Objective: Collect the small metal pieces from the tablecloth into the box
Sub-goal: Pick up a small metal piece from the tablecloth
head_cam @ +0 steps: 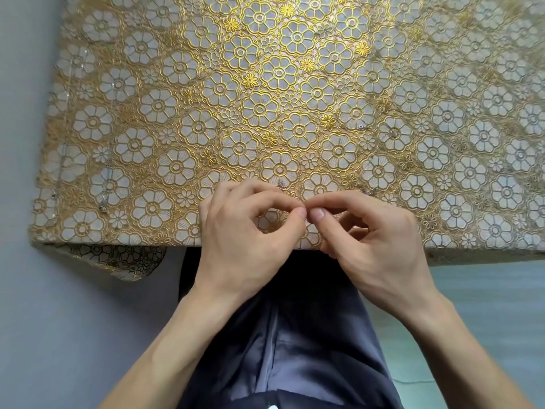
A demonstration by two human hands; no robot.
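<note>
My left hand (244,240) and my right hand (374,237) meet over the front edge of the gold flowered tablecloth (177,113). Each has its thumb and forefinger pinched, and the tips touch each other. They seem to pinch a tiny metal piece between them, which the fingertips almost hide. Another small metal piece (282,183) lies just beyond my left knuckles. One small metal piece (368,191) lies beyond my right forefinger, and another small metal piece (360,126) lies farther back. No box is in view.
The table's left edge runs beside a grey wall (20,143). Small glinting bits (101,208) lie near the cloth's left front corner. My dark trousers (295,335) are below the table's front edge, with pale floor (486,305) at the right.
</note>
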